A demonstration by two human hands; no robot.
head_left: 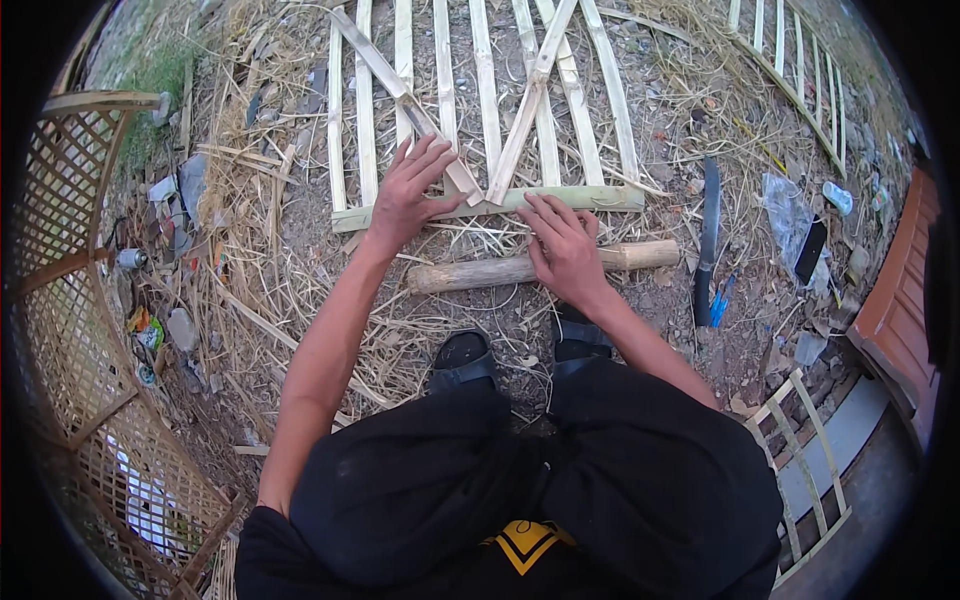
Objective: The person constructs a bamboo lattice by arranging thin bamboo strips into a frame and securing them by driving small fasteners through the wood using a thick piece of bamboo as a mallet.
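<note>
The pale, split-bamboo slatted panel (487,90) lies flat on the straw-strewn dirt ground (740,260), its near edge formed by a flat greenish-cream bamboo crossbar (614,198). It should be light for its spread: the crossbar looks fairly stiff, while the narrow slats would likely flex and could split along the grain. Cut edges may be sharp or splintery. The sound place to take hold is probably the crossbar, one hand near each end; a single slat would likely let the frame twist. Two flat, pale diagonal bamboo strips, a left one (378,65) and a right one (518,130), converge at the middle of the near edge; they look thin and springy, best held close to their ends.

The left hand (408,195) reaches forward with its forearm slanting inward, fingers spread over the left strip's near end, thumb set apart along the crossbar. The right hand (565,240) is palm down, fingertips resting on the crossbar right of its middle, thumb apart and pointing back toward the round brown wooden pole (470,275), which lies alongside the near edge. Neither hand appears clamped on anything.
</note>
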